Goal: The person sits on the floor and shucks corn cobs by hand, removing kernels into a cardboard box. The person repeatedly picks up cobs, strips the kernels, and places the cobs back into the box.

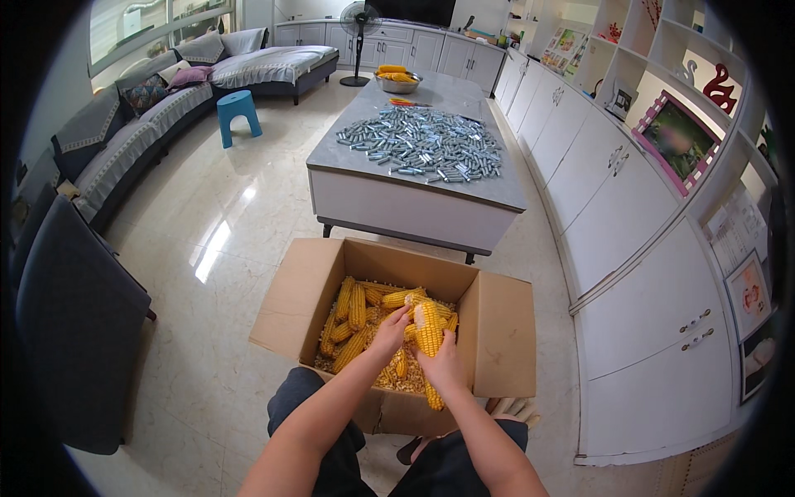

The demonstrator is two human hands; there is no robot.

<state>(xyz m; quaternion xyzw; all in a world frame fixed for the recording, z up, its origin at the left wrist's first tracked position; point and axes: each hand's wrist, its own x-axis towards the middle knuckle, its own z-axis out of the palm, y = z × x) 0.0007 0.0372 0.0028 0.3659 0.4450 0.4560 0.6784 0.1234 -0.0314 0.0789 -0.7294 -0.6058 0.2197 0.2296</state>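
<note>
In the middle of the view, a large cardboard box [507, 331] stands open on the floor before me. Inside it lie several yellow corn cobs [357, 306] on a bed of loose kernels [403, 383]. My right hand [442, 364] is closed around a yellow corn cob [428, 327] held tilted over the box; its upper end has a pale patch without kernels. My left hand [391, 333] is closed beside that cob's upper end. A pale cob end [411, 300] shows at its fingertips; whether it belongs to a separate cob is hard to see.
Beyond the box stands a grey-topped table [331, 157] with a heap of small metallic cylinders [422, 142] and a metal bowl [399, 81] of corn. A dark chair [74, 323] is at left, near a blue stool [238, 116]. White cabinets [646, 356] line the right side.
</note>
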